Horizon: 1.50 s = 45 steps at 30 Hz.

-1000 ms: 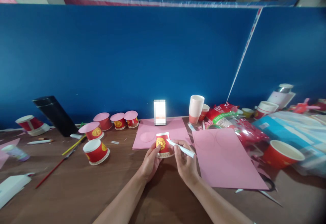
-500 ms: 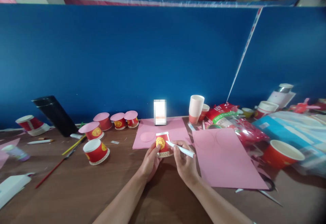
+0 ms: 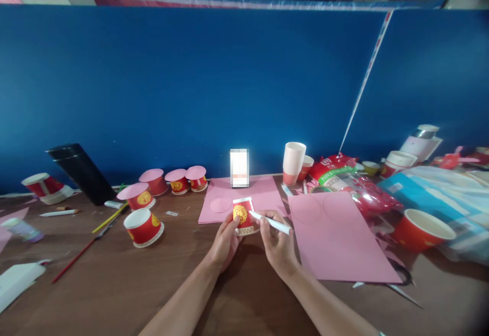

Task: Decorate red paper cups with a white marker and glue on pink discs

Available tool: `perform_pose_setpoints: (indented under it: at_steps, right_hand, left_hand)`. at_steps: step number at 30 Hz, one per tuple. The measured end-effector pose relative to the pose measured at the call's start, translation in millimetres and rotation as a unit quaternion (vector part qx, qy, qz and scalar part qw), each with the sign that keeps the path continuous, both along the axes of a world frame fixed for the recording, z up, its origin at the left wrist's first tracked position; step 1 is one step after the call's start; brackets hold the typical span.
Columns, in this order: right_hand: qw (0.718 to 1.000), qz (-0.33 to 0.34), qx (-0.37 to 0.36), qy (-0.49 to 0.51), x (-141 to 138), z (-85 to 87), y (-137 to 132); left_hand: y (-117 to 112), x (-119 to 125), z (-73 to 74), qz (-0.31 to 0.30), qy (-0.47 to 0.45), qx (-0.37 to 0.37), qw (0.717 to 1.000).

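Observation:
A red paper cup (image 3: 245, 213) with a gold emblem is held upside down by my left hand (image 3: 226, 239), thumb across its front. Dark zigzag marks run along the cup's pale rim. My right hand (image 3: 278, 241) is closed around a white marker pen (image 3: 273, 222), whose tip is at the cup's right side; I cannot tell whether it touches. Just beyond the cup lies a pink sheet (image 3: 263, 198) with a pink paper disc (image 3: 221, 205) on it. A phone (image 3: 240, 168), its screen blurred out, stands upright on that sheet.
Another pink sheet (image 3: 340, 249) lies right, partly over scissors (image 3: 405, 295). Left are a red cup (image 3: 142, 226), several cups topped with pink discs (image 3: 133, 191), a paintbrush (image 3: 76, 262) and a black flask (image 3: 82, 173). Stacked white cups (image 3: 294, 162) and a red plastic bag (image 3: 332, 168) stand behind.
Hardly anything differs. Both hands, the cup and the marker pen keep nearly the same position, and the whole view has shifted very slightly.

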State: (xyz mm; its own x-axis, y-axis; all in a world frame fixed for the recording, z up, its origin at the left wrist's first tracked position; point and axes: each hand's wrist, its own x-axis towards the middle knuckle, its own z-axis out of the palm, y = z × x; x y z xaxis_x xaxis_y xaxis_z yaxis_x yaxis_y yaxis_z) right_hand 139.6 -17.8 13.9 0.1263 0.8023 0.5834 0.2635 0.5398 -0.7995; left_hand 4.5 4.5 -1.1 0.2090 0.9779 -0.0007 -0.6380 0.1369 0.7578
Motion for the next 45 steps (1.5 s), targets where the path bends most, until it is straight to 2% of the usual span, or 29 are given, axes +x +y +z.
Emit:
perform_pose_setpoints:
  at_steps: [9,24,31,38,45]
  right_hand:
    - [0.998,0.008,-0.018,0.058,-2.3,1.2,-0.4]
    - [1.0,-0.001,0.015,-0.01,-1.4,2.2,-0.5]
    - [1.0,-0.002,0.003,0.001,-1.3,2.0,-1.0]
    - [0.998,0.001,-0.006,0.064,-2.5,3.6,-0.7]
    - [0.999,-0.003,0.01,0.034,-2.4,4.9,-1.8]
  left_hand:
    - [-0.6,-0.1,2.0,-0.01,-0.009,0.004,1.0]
    - [0.3,0.7,0.0,-0.009,-0.006,0.001,1.0]
    - [0.1,0.4,1.1,-0.013,-0.006,0.002,1.0]
    - [-0.9,-1.0,-0.2,-0.018,-0.01,0.003,1.0]
    - [2.8,-1.8,-3.7,-0.012,-0.015,-0.001,1.0]
